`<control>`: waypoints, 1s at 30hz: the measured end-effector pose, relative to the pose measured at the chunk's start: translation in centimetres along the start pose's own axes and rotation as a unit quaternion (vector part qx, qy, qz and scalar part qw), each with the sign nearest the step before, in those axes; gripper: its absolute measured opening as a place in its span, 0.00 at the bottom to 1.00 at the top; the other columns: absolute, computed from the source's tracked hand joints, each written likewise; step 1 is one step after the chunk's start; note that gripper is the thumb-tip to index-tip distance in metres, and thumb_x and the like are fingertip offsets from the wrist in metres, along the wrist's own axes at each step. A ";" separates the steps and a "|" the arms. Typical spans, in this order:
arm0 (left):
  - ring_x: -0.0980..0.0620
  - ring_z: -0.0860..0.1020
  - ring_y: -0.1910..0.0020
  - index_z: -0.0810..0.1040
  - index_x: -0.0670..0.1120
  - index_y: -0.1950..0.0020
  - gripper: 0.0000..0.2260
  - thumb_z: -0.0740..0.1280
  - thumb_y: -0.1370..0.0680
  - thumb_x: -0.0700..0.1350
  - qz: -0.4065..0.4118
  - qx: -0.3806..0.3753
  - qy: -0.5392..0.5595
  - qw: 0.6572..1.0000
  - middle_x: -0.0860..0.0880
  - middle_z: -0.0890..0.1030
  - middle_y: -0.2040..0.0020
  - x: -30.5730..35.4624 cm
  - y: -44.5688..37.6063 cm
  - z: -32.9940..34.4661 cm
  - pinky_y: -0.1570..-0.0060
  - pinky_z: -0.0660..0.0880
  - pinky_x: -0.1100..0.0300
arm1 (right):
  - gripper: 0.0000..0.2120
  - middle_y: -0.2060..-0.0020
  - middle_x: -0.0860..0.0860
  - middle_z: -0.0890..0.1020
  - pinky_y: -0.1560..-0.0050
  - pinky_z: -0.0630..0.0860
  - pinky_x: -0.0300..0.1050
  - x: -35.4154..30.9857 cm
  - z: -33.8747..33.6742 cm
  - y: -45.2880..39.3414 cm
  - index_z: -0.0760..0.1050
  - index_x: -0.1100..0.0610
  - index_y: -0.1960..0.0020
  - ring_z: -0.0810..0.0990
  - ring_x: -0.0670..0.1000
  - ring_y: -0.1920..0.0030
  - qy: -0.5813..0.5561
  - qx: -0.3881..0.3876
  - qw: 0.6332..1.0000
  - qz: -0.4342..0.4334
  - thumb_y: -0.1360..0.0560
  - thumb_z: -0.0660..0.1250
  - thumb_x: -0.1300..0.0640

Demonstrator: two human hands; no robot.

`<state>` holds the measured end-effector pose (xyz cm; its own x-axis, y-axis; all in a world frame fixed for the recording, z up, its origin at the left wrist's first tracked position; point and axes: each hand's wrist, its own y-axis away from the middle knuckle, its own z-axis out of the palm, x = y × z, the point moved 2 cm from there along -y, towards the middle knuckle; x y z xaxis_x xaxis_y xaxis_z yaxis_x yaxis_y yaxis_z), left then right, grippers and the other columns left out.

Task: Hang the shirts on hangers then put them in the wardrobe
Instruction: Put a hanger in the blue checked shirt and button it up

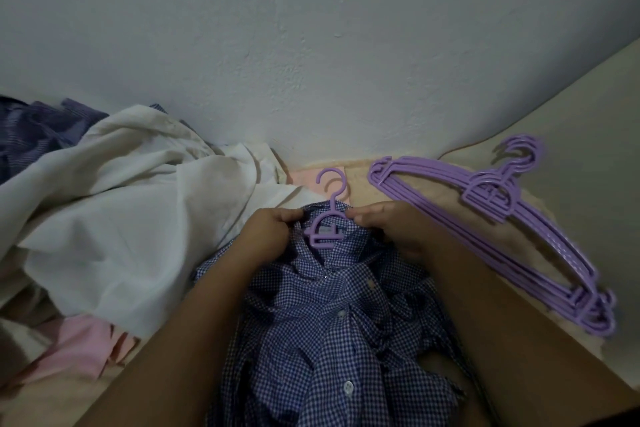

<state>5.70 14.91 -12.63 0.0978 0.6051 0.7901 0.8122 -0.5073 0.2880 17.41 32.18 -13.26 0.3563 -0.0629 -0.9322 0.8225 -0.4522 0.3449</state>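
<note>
Checked shirt (332, 315) on bed w/ hanger (323, 229) inside collar. L hand (266, 236) & R hand (391, 232) fingers pinch collar either side. Tip: seat both shoulders evenly, keep hook centred.

The single head view looked forward and steeply down from close above both hands (273, 232) (391, 229) at a shirt (332, 315), with a wall (311, 45) filling its upper half.
</note>
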 end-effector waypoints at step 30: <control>0.48 0.81 0.62 0.81 0.42 0.51 0.10 0.75 0.31 0.39 -0.071 0.005 0.299 0.952 0.44 0.84 0.59 -1.8 2.2 0.0 0.62 0.78 0.57 | 0.11 0.55 0.49 0.83 0.55 0.77 0.45 1.8 0.4 2.1 0.81 0.54 0.51 0.81 0.50 0.54 0.001 0.104 0.994 -0.029 0.33 0.76 0.58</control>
<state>7.28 12.67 -13.40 -0.3549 0.2087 0.9113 0.7982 -0.4399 0.4116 19.58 30.79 -14.27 0.3123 -0.0288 -0.9495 0.7322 -0.6295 0.2599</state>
